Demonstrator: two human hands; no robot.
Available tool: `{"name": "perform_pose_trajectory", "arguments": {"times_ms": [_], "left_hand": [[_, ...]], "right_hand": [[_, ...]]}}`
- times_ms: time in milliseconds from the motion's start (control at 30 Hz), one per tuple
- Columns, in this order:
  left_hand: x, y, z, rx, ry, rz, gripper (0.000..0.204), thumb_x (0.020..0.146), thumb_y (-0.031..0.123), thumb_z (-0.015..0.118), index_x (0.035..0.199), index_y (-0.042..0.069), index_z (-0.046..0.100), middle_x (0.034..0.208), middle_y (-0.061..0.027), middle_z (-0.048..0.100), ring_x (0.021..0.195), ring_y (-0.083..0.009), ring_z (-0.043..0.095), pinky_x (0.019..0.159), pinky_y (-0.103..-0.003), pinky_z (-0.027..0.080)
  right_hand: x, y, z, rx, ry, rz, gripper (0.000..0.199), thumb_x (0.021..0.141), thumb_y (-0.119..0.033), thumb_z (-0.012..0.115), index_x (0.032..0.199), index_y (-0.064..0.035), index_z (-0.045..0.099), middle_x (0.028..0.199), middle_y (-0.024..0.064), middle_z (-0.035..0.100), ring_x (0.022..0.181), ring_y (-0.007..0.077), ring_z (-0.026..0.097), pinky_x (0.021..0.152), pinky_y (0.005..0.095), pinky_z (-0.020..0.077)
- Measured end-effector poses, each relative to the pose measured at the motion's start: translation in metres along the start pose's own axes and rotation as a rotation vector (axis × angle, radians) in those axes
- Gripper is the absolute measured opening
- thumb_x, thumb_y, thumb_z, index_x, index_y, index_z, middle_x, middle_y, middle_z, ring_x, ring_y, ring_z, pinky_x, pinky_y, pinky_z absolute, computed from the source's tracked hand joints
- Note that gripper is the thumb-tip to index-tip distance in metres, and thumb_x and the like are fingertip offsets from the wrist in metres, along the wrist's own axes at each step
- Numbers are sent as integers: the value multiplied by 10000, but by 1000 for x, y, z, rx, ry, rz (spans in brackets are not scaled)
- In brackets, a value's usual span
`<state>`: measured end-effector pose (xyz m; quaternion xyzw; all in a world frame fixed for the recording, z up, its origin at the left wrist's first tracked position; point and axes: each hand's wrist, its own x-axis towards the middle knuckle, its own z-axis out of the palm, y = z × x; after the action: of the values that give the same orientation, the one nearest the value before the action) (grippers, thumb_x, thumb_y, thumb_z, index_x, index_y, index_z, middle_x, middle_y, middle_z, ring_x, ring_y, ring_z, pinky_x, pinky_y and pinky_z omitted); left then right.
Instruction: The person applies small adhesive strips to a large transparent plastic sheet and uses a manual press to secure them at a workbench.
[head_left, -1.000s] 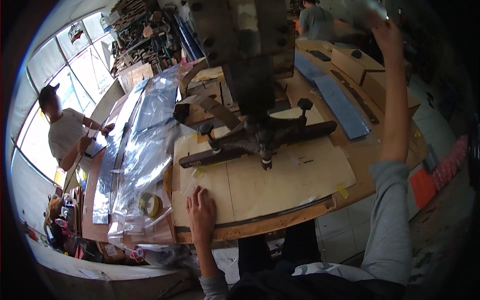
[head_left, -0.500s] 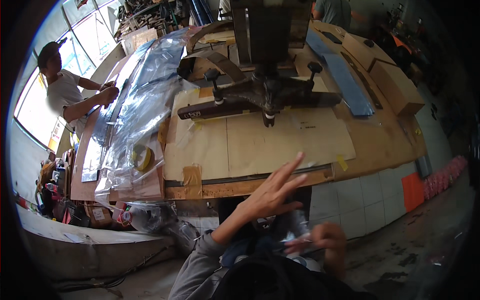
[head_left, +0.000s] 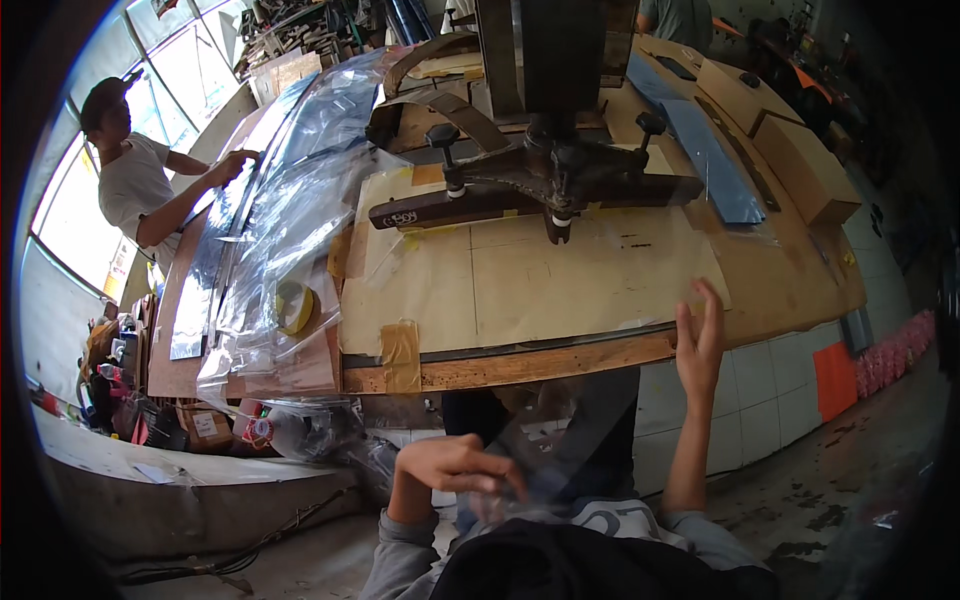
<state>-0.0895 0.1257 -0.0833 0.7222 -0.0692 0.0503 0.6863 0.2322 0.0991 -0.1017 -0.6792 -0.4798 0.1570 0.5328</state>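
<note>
My left hand (head_left: 455,466) is held low in front of my body, its fingers bent and partly blurred. Beside those fingers hangs thin clear plastic film (head_left: 565,445), which they appear to pinch; its outline is faint. My right hand (head_left: 702,335) is raised at the front edge of the worktable, fingers up and apart, with nothing visible in it. Beyond lies a pale flat board (head_left: 560,285) with a thin dark line across it. Brown tape (head_left: 400,357) wraps over the table's wooden front edge. Above the board stands a dark metal clamp-like fixture (head_left: 540,190).
Crumpled clear plastic sheeting (head_left: 270,250) covers the table's left, with a yellow tape roll (head_left: 295,307) there. A co-worker (head_left: 135,160) stands at the left side. Blue strips (head_left: 715,165) and a cardboard-coloured box (head_left: 805,170) lie on the right. An orange sheet (head_left: 834,380) is beyond the tiled floor.
My right hand has risen from near my body to the table's front edge. My left hand has drawn back from that edge, down toward my body. The co-worker's hands have shifted slightly.
</note>
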Motion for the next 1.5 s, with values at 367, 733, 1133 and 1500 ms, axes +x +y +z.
{"name": "perform_pose_trajectory", "arguments": {"times_ms": [367, 733, 1133, 1500], "left_hand": [[15, 4, 0, 126, -35, 207, 323, 944, 216, 401, 1096, -34, 537, 892, -180, 627, 727, -302, 634, 637, -342, 493], [73, -1, -5, 574, 91, 190, 228, 891, 225, 503, 969, 60, 639, 1079, -153, 557, 1105, -317, 499, 921, -402, 416], [57, -27, -62, 939, 783, -115, 169, 860, 154, 524, 916, 20, 610, 1122, -146, 529, 1014, -343, 514, 879, -387, 418], [62, -44, -59, 1231, 830, -234, 322, 907, 265, 390, 1166, 86, 459, 1133, -116, 563, 1068, -268, 522, 1019, -514, 241]], "right_hand": [[-22, -23, 22, -868, -212, -332, 676, 806, -580, 452, 1209, -37, 444, 1270, 211, 432, 1250, 331, 348, 1012, 629, 149], [-14, -14, 52, -753, -353, -483, 761, 805, -610, 421, 1284, -20, 376, 1348, 215, 335, 1286, 353, 277, 1032, 560, 182], [21, -2, 84, -644, -616, -645, 675, 831, -556, 423, 1322, -96, 368, 1422, 143, 267, 1327, 248, 239, 1064, 516, 157], [14, 3, 71, -291, -214, -655, 204, 798, -105, 545, 950, -2, 635, 1093, 143, 595, 938, 279, 586, 824, 352, 456]]}}
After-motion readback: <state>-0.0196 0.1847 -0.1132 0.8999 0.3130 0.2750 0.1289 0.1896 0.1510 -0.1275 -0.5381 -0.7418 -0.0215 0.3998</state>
